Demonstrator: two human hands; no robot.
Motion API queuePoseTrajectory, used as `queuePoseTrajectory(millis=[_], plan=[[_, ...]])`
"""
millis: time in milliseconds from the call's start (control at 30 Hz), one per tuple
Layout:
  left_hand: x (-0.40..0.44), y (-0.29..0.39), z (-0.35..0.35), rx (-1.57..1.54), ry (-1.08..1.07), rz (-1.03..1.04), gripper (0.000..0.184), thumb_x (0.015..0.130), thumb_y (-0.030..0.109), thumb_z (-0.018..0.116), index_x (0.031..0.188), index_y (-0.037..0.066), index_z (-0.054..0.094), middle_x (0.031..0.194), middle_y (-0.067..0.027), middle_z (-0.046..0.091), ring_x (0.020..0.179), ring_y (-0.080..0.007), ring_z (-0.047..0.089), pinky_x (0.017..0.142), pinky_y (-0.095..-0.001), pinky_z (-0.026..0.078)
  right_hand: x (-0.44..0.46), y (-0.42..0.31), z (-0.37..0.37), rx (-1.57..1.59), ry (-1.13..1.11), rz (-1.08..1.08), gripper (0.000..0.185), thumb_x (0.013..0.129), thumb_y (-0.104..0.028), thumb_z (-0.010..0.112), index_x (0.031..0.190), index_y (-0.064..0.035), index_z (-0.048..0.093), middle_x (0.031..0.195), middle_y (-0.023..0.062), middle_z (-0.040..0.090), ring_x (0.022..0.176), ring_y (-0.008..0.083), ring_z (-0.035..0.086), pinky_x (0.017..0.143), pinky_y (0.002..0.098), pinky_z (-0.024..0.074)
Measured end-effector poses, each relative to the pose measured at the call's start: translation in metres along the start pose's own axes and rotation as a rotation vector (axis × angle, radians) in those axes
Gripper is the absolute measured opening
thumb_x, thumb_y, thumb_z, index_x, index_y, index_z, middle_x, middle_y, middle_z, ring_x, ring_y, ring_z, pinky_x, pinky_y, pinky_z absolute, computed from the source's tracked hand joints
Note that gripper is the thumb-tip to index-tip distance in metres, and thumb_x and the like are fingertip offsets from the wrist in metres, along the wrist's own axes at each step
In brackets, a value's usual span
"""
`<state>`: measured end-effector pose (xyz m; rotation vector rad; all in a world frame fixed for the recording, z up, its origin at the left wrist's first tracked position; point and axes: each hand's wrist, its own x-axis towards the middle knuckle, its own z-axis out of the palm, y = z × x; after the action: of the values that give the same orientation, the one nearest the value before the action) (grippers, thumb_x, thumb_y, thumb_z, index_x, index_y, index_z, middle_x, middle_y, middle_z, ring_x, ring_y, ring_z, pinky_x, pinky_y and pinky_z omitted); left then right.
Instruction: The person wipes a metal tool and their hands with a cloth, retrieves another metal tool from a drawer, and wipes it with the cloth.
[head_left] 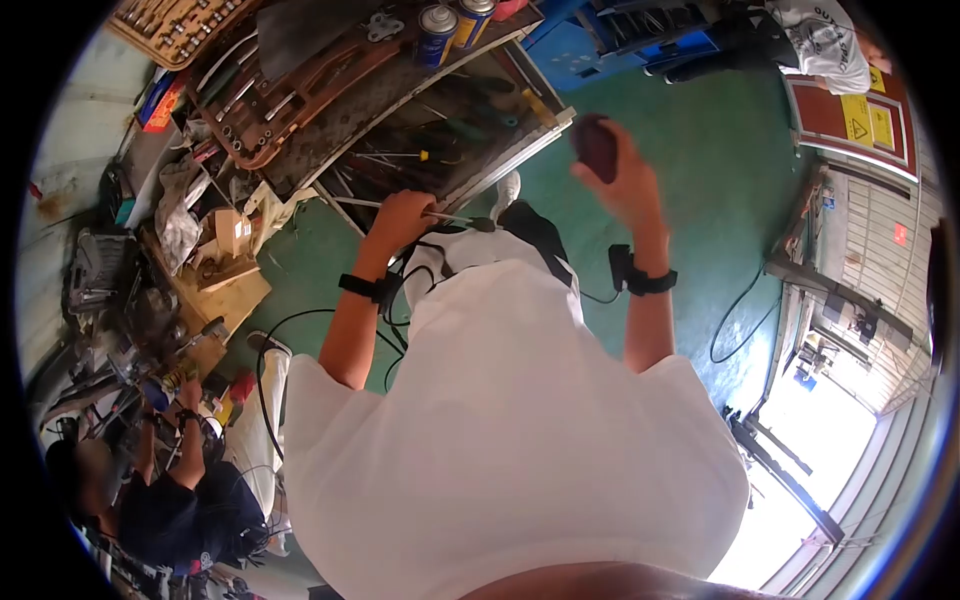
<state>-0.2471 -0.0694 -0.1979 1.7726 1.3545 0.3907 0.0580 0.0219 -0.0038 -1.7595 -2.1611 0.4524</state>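
My left hand [403,218] is wrapped round the shaft of a long tool [465,221] with a dark end, at the near edge of an open drawer [530,146]. Hand tools lie in the drawer, among them a screwdriver [408,156] with a yellow part. Out to the right, over the green floor, my right hand [625,178] is raised with its fingers round a dark, rounded object [597,148]. Motion blurs this hand, and what the object is cannot be made out. Both wrists carry black straps.
Above the drawer, a bench top holds an open socket case [262,150] and spray cans [437,34]. Another person [190,510] works at a cluttered bench at the lower left. A second person [822,45] is at the upper right. Black cables hang beside my left arm.
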Motion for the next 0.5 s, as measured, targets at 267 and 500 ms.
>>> queuePoseTrajectory(millis=[267,500], plan=[[0.012,-0.011,0.005,0.0,0.017,0.047,0.014,0.075,0.015,0.069,0.088,0.01,0.064,0.085,-0.0073,0.066,0.09,-0.0319,0.058,0.079,-0.0446,0.044,-0.002,0.009,0.07,0.007,-0.769,-0.089,0.06,0.092,-0.051,0.054,0.138,-0.0143,0.041,0.087,0.023,0.068,0.089,0.0423,0.064,0.077,0.0458,0.0511],[0.039,-0.004,0.0,0.11,0.222,-0.046,0.015,0.081,0.016,0.069,0.096,0.015,0.066,0.094,-0.0022,0.066,0.102,-0.0274,0.053,0.09,-0.0455,0.034,0.018,0.042,0.143,0.04,-0.979,-0.213,0.068,0.089,-0.057,0.055,0.139,-0.012,0.044,0.097,0.0243,0.067,0.095,0.0434,0.063,0.081,0.0481,0.0493]])
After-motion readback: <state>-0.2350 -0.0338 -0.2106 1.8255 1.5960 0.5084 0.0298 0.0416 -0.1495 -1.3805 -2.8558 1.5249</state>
